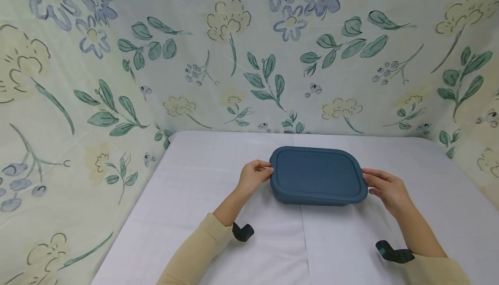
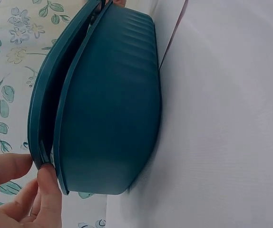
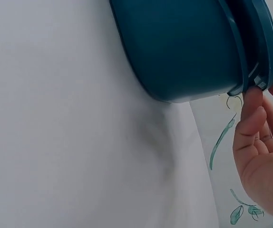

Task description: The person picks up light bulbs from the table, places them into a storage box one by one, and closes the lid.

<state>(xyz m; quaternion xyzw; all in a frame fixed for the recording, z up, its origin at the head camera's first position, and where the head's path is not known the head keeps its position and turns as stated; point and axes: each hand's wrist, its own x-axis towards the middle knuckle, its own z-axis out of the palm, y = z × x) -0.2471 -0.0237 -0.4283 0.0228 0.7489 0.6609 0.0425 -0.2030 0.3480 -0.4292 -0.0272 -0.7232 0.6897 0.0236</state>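
Note:
A blue rectangular food container rests on the white cloth, topped by a matching lid with rounded corners. At the lid's left end, my left hand pinches the rim between thumb and finger. My right hand pinches the opposite end, its thumb under the lid's edge in the right wrist view. Both wrist views reveal a dark gap between lid and container rim, so the lid sits raised off the rim there. The container's inside is hidden beneath the lid.
A white cloth with a crease down its middle covers the table. Floral fabric hangs behind and along both sides. Black wrist-worn devices show at the left wrist and the right wrist.

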